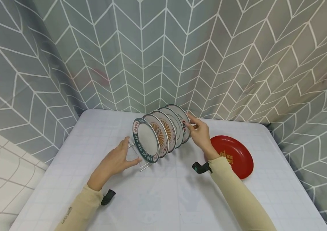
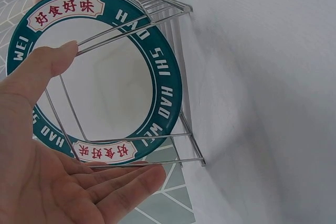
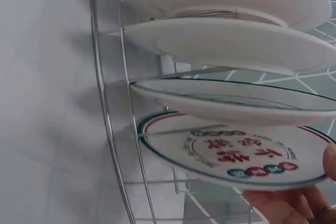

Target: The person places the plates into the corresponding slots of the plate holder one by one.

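While touching the silver wire rack (image 2: 168, 10) near the counter's (image 1: 163, 199) far edge with the left hand (image 1: 115, 160) spread, pinches the round white, red-lettered plate (image 3: 236, 156) with the right hand (image 1: 200, 133), apparently seating it at the rack's right end; probably needs steadying before release.

Bright, evenly lit, softly shadowed on white table (image 1: 157, 199) beside right sleeve (image 1: 239, 195), bowed toward head view's edges, greyer in wrist views, slightly blurred across red-lettered plate (image 3: 236, 153) in right one
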Demonstrator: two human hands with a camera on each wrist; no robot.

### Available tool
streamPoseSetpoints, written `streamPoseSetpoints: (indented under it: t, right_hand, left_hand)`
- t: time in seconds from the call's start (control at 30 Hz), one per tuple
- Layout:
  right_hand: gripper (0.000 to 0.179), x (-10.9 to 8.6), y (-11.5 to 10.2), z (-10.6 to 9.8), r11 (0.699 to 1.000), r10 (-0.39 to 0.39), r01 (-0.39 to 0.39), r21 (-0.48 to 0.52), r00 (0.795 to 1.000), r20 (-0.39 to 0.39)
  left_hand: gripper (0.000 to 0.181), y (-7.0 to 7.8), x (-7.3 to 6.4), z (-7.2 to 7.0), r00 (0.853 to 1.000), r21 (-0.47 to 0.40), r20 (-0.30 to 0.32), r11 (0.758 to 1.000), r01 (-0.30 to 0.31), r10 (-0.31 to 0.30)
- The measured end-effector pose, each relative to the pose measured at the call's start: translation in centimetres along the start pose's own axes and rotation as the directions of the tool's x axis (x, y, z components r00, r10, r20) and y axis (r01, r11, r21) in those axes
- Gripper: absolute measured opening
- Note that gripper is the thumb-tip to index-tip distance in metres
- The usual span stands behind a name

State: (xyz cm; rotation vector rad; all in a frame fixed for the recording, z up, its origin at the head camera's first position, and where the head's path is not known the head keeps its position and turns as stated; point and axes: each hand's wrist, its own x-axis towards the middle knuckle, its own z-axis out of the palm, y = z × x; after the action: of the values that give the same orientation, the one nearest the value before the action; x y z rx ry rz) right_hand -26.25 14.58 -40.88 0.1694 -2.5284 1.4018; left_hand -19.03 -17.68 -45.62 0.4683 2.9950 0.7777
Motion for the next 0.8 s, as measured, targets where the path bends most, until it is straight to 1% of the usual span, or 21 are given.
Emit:
streamPoseSetpoints:
  t: [0.07, 0.2, 0.27, 0.33, 0.47, 0.6, 0.7, 0.8]
  right_hand:
    - [0.047, -0.1, -0.1, -0.4, 1.0, -0.01, 0.01, -0.004, 1.0, 0.019]
    - [0.049, -0.6, -0.4, -1.6, 0.997, -0.033, 0.032, 0.066, 0.999, 0.018]
    - [0.049, -0.8, -0.5, -2.1, 0.994, -0.032, 0.029, 0.107, 0.999, 0.024]
    - [0.048, -1.0, -0.6, -2.4, 0.992, -0.02, 0.015, 0.122, 0.999, 0.042]
    - [0.047, -1.7, -0.9, -3.1, 0.996, -0.006, 0.0, 0.089, 0.997, 0.074]
    - [0.046, -2.9, -0.9, -4.7, 0.999, -0.04, 0.038, 0.037, 0.998, 0.057]
    - [0.045, -4.0, 0.2, -6.5, 0.998, -0.069, 0.069, -0.003, 0.997, 0.016]
    - [0.044, -5.1, 2.3, -8.7, 0.998, -0.056, 0.055, -0.031, 0.998, -0.036]
  left_hand:
    - [0.107, 0.0, 0.0, 0.0, 1.0, -0.006, 0.004, 1.0, 0.007, -0.007]
    - [0.108, 0.0, 0.0, 0.1, 1.0, -0.008, 0.018, 1.0, 0.012, -0.012]
    - [0.108, 0.0, 0.0, 0.1, 1.0, -0.001, 0.015, 1.0, 0.011, -0.011]
    - [0.107, -0.1, 0.0, 0.1, 1.0, 0.002, 0.005, 1.0, 0.01, -0.01]
    - [0.106, -0.1, 0.0, 0.0, 1.0, 0.0, -0.002, 1.0, 0.008, -0.008]
    - [0.106, -0.1, 0.0, 0.0, 1.0, -0.005, -0.005, 1.0, 0.008, -0.008]
    - [0.106, -0.1, 0.0, 0.0, 1.0, -0.01, -0.001, 1.0, 0.01, -0.01]
    - [0.107, 0.0, 0.0, 0.0, 1.0, -0.014, 0.007, 1.0, 0.014, -0.014]
